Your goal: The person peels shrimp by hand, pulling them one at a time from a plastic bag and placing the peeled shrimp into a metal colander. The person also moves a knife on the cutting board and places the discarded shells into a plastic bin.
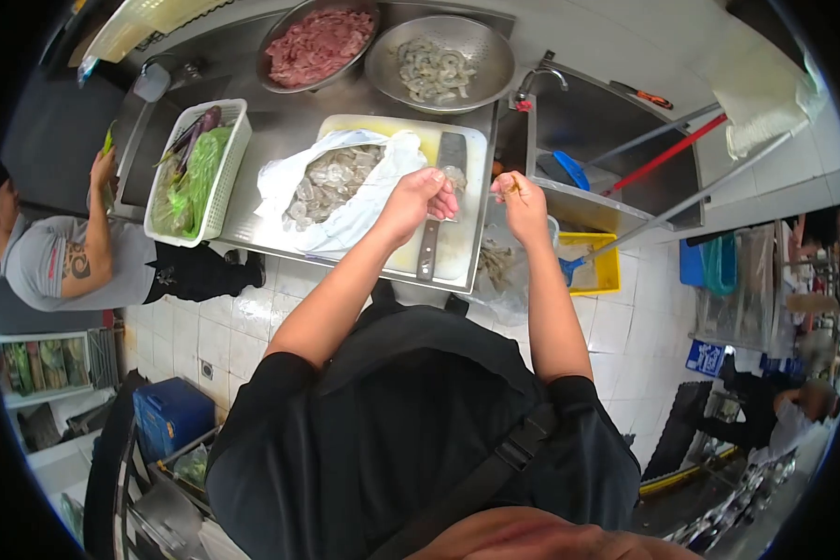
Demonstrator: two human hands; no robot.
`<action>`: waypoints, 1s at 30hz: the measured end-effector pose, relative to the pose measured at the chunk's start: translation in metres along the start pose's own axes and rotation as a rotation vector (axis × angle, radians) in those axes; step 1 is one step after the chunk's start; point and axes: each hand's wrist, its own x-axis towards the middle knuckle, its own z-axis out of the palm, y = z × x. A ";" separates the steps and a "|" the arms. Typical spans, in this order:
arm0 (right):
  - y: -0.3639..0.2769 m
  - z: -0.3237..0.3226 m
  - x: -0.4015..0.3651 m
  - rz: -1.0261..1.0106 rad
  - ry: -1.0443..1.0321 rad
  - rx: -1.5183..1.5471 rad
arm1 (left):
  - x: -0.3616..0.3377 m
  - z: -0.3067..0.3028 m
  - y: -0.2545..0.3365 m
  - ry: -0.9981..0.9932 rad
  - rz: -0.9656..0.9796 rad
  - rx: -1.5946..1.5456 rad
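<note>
My left hand [420, 203] is closed, with fingers curled in a pinch, above the cutting board [477, 159]. What it holds, if anything, I cannot make out. Beneath and beside it lies a cleaver [428, 247], its dark handle toward me. Some greyish shrimp [454, 177] rest by the blade. To the right, past the board's edge, my right hand [525, 207] is also closed, with a small brownish bit at its fingers. An open white plastic bag [280, 182] full of peeled-looking shrimp [332, 183] sits on the board's left part.
A colander of shrimp [435, 70] and a bowl of raw meat [319, 47] stand behind. At left is a basket [234, 159] with eggplants and greens, near a co-worker [75, 243]. A bag [499, 266] and yellow crate [607, 264] sit low right, below a sink [644, 191].
</note>
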 end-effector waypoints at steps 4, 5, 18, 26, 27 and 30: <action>0.006 -0.022 -0.015 -0.355 0.035 -0.903 | 0.012 0.010 -0.005 -0.123 -0.049 0.051; 0.003 -0.022 -0.018 -0.112 -0.008 -0.709 | 0.015 0.015 -0.005 -0.127 -0.067 0.093; -0.047 0.010 -0.012 0.009 -0.017 -0.368 | 0.025 0.021 -0.015 -0.136 0.028 0.242; -0.029 0.025 0.008 0.058 -0.078 0.123 | 0.022 -0.007 -0.010 -0.180 0.023 -0.072; -0.033 0.026 0.009 0.098 -0.101 0.195 | 0.022 -0.010 -0.009 -0.173 0.028 -0.073; -0.034 0.029 0.013 0.145 -0.140 0.259 | 0.019 -0.016 -0.008 -0.171 0.020 -0.109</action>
